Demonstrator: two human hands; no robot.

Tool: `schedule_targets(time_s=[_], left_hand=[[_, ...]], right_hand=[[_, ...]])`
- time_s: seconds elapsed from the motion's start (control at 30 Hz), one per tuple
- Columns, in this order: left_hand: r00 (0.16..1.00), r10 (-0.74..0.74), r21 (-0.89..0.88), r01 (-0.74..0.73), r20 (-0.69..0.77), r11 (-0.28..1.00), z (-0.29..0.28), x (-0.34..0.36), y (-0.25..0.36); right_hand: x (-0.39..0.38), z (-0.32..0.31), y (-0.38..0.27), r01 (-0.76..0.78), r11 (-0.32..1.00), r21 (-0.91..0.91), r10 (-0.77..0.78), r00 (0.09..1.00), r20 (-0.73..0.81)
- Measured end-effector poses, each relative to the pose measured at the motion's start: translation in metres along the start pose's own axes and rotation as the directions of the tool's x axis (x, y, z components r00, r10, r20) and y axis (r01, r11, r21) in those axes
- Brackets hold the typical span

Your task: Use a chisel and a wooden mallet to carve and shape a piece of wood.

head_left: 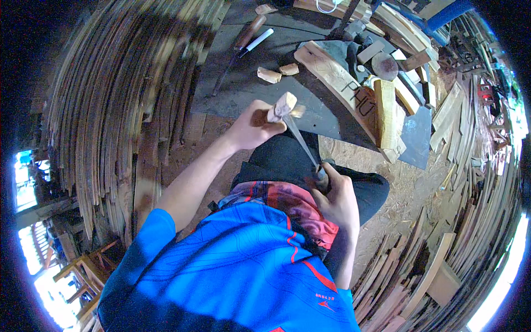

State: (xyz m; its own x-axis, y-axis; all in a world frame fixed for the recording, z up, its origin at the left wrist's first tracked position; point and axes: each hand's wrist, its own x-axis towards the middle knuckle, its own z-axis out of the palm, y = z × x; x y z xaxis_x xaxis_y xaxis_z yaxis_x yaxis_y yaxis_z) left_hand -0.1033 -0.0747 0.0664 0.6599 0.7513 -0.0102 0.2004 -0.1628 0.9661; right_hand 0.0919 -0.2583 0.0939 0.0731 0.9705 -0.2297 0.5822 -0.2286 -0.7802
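Note:
My left hand (255,124) is closed round a small pale wood piece (282,104), held up over the near edge of the dark board. A long, narrow steel tool (300,138), perhaps a file or chisel, slants from that piece down to my right hand (335,193), which is closed on its dark handle. The far end of the blade meets the wood piece. Two small wood offcuts (269,74) lie on the board above my left hand, near a white-and-black marker (260,41) and a long tool with a wooden handle (249,30).
The dark work board (218,77) carries a long marked plank (326,72), an upright-looking yellowish block (384,113) and assorted blocks and discs (384,65) at the right. Stacked timber strips (110,99) fill the left side; more boards (442,260) lie at lower right.

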Motion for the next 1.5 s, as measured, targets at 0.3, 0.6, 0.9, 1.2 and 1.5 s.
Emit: schedule_targets(time_s=[0.3, 0.6, 0.9, 1.2, 1.5], left_hand=[[0.913, -0.315, -0.480, 0.405, 0.260, 0.778, -0.019, 0.007, 0.011], [0.947, -0.298, 0.200, 0.317, -0.121, 0.927, 0.006, 0.013, 0.011], [0.986, -0.124, 0.335, 0.155, -0.112, 0.929, 0.020, 0.011, 0.026], [0.992, -0.125, 0.693, 0.099, -0.013, 0.714, 0.019, 0.008, 0.029], [0.990, -0.002, 0.765, 0.110, -0.141, 0.634, 0.027, 0.005, 0.022]], right_hand=[[-0.004, -0.011, 0.009, -0.006, 0.999, 0.053, 0.013, 0.991, -0.133], [-0.001, 0.005, 0.004, -0.036, 0.998, -0.054, 0.030, 0.993, -0.112], [-0.003, 0.003, 0.004, -0.095, 0.995, -0.021, 0.093, 0.993, -0.075], [-0.011, 0.002, 0.004, -0.130, 0.986, 0.102, 0.130, 0.991, 0.002], [-0.005, 0.022, -0.010, -0.260, 0.940, 0.221, 0.258, 0.965, 0.037]])
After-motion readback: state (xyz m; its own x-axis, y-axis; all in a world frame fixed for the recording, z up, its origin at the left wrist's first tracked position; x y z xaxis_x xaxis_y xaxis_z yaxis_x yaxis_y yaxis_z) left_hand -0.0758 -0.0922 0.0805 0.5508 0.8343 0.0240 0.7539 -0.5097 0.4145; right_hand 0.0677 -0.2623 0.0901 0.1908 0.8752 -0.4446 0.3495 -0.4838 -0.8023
